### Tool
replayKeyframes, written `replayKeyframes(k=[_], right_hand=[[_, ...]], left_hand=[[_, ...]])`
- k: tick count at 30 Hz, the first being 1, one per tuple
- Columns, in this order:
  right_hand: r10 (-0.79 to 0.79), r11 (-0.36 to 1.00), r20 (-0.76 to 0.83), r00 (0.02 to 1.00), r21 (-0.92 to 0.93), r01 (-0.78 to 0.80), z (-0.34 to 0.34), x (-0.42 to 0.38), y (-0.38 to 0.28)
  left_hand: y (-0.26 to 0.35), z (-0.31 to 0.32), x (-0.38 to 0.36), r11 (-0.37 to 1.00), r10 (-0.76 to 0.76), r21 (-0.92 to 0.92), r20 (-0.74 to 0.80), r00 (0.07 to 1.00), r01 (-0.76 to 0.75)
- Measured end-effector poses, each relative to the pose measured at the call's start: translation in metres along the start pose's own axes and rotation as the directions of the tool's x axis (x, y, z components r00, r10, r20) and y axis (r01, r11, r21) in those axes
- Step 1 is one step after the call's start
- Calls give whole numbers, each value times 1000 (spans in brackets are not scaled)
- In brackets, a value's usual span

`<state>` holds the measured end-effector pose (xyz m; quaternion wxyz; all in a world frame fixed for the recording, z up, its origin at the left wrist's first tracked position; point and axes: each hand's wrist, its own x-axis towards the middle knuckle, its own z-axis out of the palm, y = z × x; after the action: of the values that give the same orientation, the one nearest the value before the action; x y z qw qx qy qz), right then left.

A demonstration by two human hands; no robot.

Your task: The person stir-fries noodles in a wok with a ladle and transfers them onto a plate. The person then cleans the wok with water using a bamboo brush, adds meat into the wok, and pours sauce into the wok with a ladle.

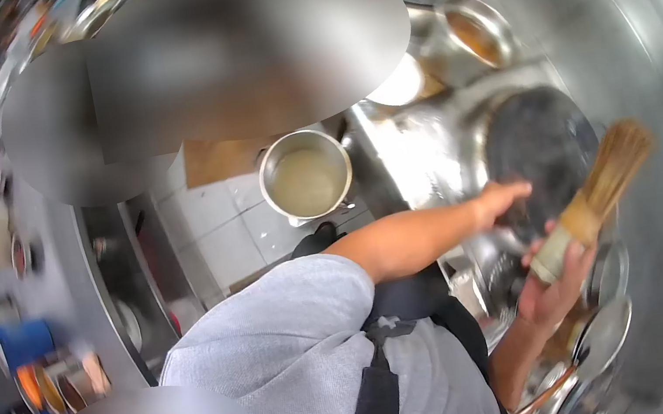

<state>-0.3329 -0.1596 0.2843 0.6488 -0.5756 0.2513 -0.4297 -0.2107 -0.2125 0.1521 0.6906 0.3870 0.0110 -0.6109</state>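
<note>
My right hand (554, 287) grips the pale, wrapped handle of a thick brush (613, 166). Its brown bristles point up and to the right, beyond the edge of a dark round pan (541, 139). At the near left side of that pan is my left hand (503, 199), fingers stretched out and nothing held in them. Whether its fingertips touch the pan I cannot tell.
A pot of cloudy liquid (306, 178) stands above the tiled floor (228, 247). Beyond the pan is a metal container of orange-brown content (473, 31). A strainer (604, 336) lies below my right hand. A counter (59, 246) with containers runs along the left.
</note>
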Motion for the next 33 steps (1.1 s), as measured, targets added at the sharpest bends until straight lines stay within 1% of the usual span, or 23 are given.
replayKeyframes(k=[1, 2, 3, 5, 7, 9, 11, 13, 15, 16, 17, 18, 19, 20, 21, 23, 25, 27, 28, 29, 31, 32, 33], right_hand=[[80, 996, 15, 997, 24, -81, 13, 7, 10], [173, 983, 81, 982, 41, -177, 24, 15, 25], [245, 969, 61, 968, 10, -246, 41, 19, 40], [391, 919, 102, 915, 15, -395, 54, 35, 89], [507, 862, 50, 861, -54, -504, 66, 56, 150], [602, 799, 102, 792, -85, -595, 74, 78, 205], [662, 725, -53, 748, -210, -657, 79, 96, 249], [694, 699, -24, 719, -213, -682, 86, 107, 271], [718, 679, -13, 695, -204, -705, 92, 116, 281], [749, 643, 46, 661, -291, -709, 95, 121, 279], [775, 608, 86, 626, -370, -702, 91, 127, 274], [675, 658, 30, 737, -477, -583, 93, 110, 253], [584, 758, 159, 796, -457, -465, 85, 101, 242], [471, 833, 219, 854, -430, -349, 66, 92, 242], [348, 886, 264, 899, -407, -224, 45, 82, 241], [273, 823, 351, 896, -567, -28, 12, 43, 194], [351, 779, 275, 895, -617, -115, -30, 3, 161], [319, 642, 133, 938, -759, -110, -76, -39, 141], [317, 543, 28, 948, -825, -157, -95, -62, 130], [295, 527, -73, 953, -819, -226, -113, -86, 121], [192, 303, -162, 968, -928, -216, -143, -133, 111], [223, 231, -220, 950, -934, -271, -158, -162, 108], [202, 227, -273, 941, -921, -316, -164, -186, 106]], left_hand=[[6, -16, -15, 1000, -13, -2, 51, 999, 13], [-1, -45, -17, 997, -23, -67, 180, 983, 36], [-6, -76, -20, 991, -22, -119, 307, 952, 62], [4, -130, -84, 992, 5, -125, 177, 984, 17], [0, -180, -132, 965, 61, -261, 77, 995, -39], [-7, -221, -173, 938, 75, -337, -39, 996, -84], [-23, -251, -196, 896, 97, -420, -124, 988, -141], [-24, -257, -214, 879, 134, -438, -154, 979, -189], [-22, -252, -225, 897, 77, -404, -259, 963, -180], [-24, -250, -219, 901, 135, -375, -240, 961, -220], [-25, -249, -213, 910, 115, -367, -221, 969, -192], [-21, -244, -207, 930, 122, -323, -180, 976, -176], [-15, -238, -199, 952, 117, -269, -124, 985, -147], [-10, -231, -189, 968, 69, -236, -72, 995, -84], [-5, -225, -180, 973, 97, -203, -53, 994, -105], [12, -201, -168, 991, 70, -112, 2, 998, -69], [25, -177, -152, 999, 0, -40, 75, 997, 3], [27, -164, -130, 993, -44, 118, 196, 980, 21], [26, -156, -121, 981, -134, 172, 253, 958, 91], [26, -146, -112, 964, -138, 259, 317, 938, 55], [29, -118, -96, 919, -162, 394, 404, 900, -11], [29, -100, -91, 898, -165, 437, 453, 876, -57], [30, -79, -88, 875, -158, 471, 499, 852, -113]])
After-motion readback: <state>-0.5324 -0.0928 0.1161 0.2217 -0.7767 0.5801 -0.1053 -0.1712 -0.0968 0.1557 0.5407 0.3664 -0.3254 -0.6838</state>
